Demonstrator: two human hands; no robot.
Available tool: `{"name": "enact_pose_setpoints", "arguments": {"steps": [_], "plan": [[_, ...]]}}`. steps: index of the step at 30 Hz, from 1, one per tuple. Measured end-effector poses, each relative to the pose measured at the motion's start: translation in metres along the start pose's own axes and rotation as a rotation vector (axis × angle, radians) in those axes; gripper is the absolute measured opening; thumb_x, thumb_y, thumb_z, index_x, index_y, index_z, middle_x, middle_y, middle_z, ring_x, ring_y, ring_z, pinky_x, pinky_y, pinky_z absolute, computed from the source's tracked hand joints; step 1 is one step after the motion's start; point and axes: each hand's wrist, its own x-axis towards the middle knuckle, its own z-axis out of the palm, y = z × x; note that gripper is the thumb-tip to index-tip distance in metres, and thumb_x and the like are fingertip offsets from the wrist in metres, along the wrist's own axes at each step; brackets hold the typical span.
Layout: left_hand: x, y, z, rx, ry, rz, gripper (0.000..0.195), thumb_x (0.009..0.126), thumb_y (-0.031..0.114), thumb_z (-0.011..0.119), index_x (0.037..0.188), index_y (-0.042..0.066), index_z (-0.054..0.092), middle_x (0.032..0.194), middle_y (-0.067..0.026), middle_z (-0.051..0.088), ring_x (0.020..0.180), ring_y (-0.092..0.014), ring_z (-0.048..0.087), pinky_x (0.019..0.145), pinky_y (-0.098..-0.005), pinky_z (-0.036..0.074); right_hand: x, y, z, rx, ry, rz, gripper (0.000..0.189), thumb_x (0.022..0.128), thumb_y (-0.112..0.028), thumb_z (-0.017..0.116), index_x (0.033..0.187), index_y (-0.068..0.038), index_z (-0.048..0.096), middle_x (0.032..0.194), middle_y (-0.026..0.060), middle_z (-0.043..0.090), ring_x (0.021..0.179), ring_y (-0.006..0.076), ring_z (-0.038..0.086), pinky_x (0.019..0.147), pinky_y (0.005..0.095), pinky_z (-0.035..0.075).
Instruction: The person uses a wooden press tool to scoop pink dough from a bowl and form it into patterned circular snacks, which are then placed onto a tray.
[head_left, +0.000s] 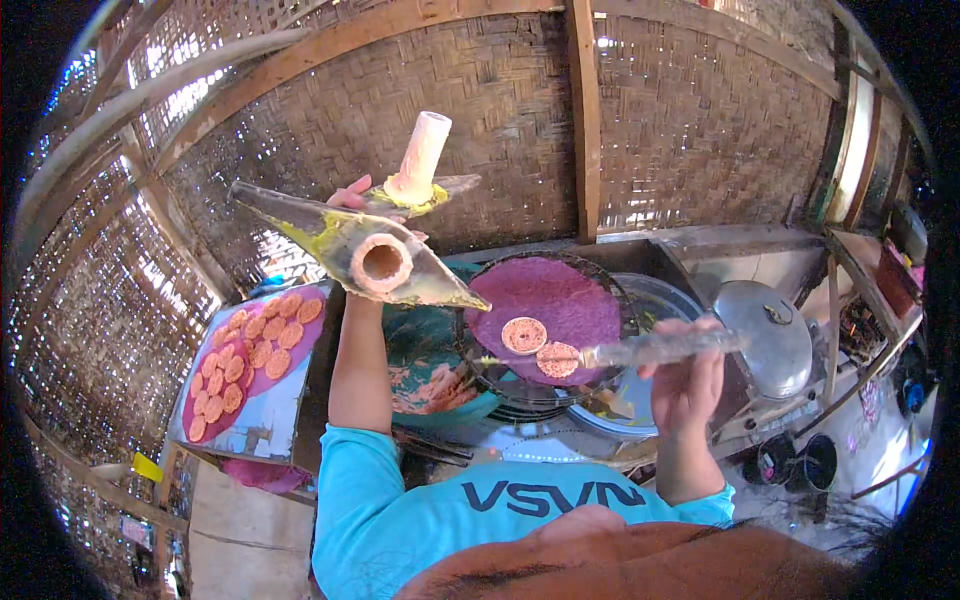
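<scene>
My left hand (350, 193) is largely hidden behind a pointed wooden mould (322, 232) that it holds. Pinkish dough lines the mould's round hole. Just behind sits a second wooden piece (457, 184) with a dough-smeared upright cylinder (421, 150), and yellow-green paste clings to both. In my right hand (686, 375) is a long tool (645, 349) with a blurred greyish handle, its thin shaft pointing left. That shaft crosses above a purple cloth (547, 296) on a round rack. Two pale orange dough discs (523, 335) lie side by side on the cloth, one ring-marked.
Left of me, a table (277, 424) carries purple sheets with many orange discs (274, 328). A teal basin (427, 390) holds pinkish dough. Beyond my right hand stand a metal basin (660, 296) and a lidded metal pot (765, 337). A woven bamboo wall (450, 82) rises ahead.
</scene>
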Motion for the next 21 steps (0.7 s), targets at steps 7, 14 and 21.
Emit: {"name": "enact_pose_setpoints", "arguments": {"steps": [7,14,21], "plan": [[-0.009,0.006,0.021,-0.376,0.028,-0.370,0.062,0.050,0.002,0.077,0.100,0.006,0.039,0.107,-0.0103,0.042,0.090,-0.024,0.052,0.066,-0.0318,0.054,0.015,0.009,0.009,0.080,0.110,0.035,0.026,0.090,-0.025,0.039,0.110,-0.009,0.033,0.105,0.0241,0.049,0.073,0.0269,0.057,0.059,0.0331,0.050],[-0.016,-0.021,0.040,-0.654,-0.107,-0.433,0.031,0.076,0.009,0.055,0.101,0.010,0.036,0.091,-0.0142,0.048,0.063,-0.024,0.057,0.050,-0.0403,0.056,0.007,-0.014,0.041,-0.560,-0.513,-0.624,0.038,0.082,-0.019,0.056,0.109,-0.007,0.032,0.108,0.0283,0.045,0.092,0.0362,0.052,0.071,0.0395,0.049],[-0.019,-0.029,0.070,-0.975,-0.257,-0.543,0.030,0.083,0.023,0.049,0.106,0.010,0.033,0.081,-0.0220,0.056,0.064,-0.033,0.060,0.055,-0.0508,0.053,0.027,0.011,0.077,-0.843,-0.633,-1.078,0.054,0.065,-0.018,0.072,0.103,-0.001,0.038,0.100,0.0258,0.051,0.074,0.0307,0.059,0.056,0.0345,0.052]]}}
